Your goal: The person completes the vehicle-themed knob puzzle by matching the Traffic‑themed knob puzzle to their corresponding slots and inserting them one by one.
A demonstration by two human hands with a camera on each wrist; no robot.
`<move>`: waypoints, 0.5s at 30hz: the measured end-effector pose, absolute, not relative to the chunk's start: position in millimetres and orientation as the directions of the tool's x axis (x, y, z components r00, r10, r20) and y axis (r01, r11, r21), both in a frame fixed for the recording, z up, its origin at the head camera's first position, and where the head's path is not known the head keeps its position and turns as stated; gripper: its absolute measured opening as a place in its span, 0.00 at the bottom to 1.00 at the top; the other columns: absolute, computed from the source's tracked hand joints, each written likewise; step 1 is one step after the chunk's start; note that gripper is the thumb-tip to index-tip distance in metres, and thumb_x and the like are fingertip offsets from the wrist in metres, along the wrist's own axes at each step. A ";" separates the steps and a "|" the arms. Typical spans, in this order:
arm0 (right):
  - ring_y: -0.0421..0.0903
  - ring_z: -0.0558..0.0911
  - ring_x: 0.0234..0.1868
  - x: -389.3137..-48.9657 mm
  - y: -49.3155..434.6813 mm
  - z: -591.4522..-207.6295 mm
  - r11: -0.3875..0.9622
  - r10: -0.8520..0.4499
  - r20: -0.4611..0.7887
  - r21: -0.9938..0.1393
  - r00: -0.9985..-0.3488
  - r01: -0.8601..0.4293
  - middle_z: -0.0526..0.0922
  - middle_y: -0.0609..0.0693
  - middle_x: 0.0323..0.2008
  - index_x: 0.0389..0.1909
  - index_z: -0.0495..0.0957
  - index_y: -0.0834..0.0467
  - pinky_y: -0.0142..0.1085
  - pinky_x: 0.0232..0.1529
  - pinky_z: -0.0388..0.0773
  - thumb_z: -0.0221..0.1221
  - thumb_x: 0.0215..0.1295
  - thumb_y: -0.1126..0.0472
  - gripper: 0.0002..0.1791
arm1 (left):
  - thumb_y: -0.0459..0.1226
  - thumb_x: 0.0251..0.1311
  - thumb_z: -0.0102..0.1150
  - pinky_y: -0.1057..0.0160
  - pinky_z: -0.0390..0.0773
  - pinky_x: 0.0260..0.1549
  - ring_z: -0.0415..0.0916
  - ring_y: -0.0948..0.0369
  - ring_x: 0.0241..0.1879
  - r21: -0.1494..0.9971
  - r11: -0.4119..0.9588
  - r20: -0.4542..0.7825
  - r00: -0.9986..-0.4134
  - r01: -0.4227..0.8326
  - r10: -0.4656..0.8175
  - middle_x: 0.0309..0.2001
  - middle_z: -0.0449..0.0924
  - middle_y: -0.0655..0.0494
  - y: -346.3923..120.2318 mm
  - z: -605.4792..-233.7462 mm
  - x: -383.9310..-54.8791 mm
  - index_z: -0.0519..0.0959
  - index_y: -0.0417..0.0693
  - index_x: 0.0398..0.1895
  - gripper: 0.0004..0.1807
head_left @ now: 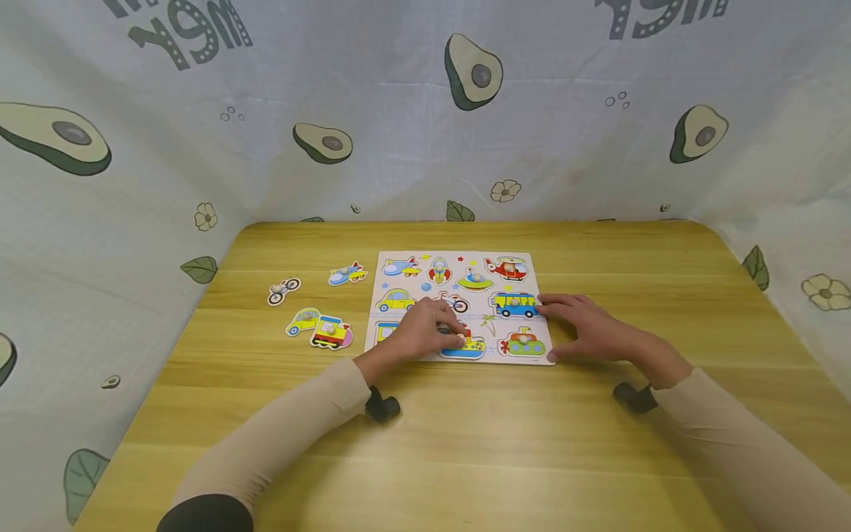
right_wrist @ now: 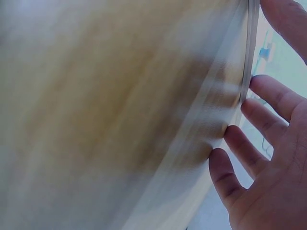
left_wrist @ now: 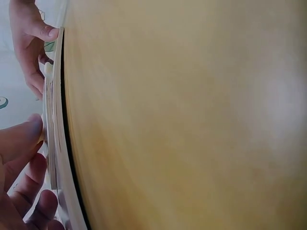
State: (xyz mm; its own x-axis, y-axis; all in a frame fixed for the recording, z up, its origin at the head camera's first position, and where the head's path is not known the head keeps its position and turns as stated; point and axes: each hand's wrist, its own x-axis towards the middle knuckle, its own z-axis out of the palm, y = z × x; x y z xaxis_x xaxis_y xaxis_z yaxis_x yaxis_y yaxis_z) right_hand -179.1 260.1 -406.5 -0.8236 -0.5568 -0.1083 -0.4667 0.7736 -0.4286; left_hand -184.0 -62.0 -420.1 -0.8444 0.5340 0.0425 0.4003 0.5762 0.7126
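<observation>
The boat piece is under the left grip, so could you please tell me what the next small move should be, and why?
I would probably press the boat piece gently down: the left grip pinches it, its edge seems to stand above the puzzle board in the left wrist view, and the right grip touches the board's right edge.

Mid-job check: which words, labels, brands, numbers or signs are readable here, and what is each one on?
"mer", as best I can tell: upside-down left lettering on the cloth backdrop; more letters beside it are cut off.
"mer", likewise upside down and cut off: right lettering on the same cloth.
Puzzle board: any print is too small to read.
Wrist views: no readable text.
</observation>
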 end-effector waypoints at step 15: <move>0.68 0.60 0.69 -177.5 257.8 -403.6 0.767 -0.556 -0.097 -0.440 -0.825 -0.466 0.64 0.63 0.71 0.69 0.68 0.64 0.67 0.66 0.59 0.73 0.51 0.47 0.46 | 0.39 0.55 0.72 0.68 0.69 0.40 0.73 0.61 0.43 0.681 0.634 0.004 -0.867 0.367 0.498 0.39 0.85 0.58 -60.9 -419.7 -184.0 0.90 0.49 0.38 0.08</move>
State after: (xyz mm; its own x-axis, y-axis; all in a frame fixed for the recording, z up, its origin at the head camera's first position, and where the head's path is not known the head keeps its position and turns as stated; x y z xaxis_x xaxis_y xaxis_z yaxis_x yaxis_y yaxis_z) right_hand -177.5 257.8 -403.6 -0.8252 -0.5564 -0.0969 -0.4658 0.7675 -0.4405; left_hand -184.0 -60.9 -419.7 -0.8674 0.4975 0.0039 0.3667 0.6339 0.6809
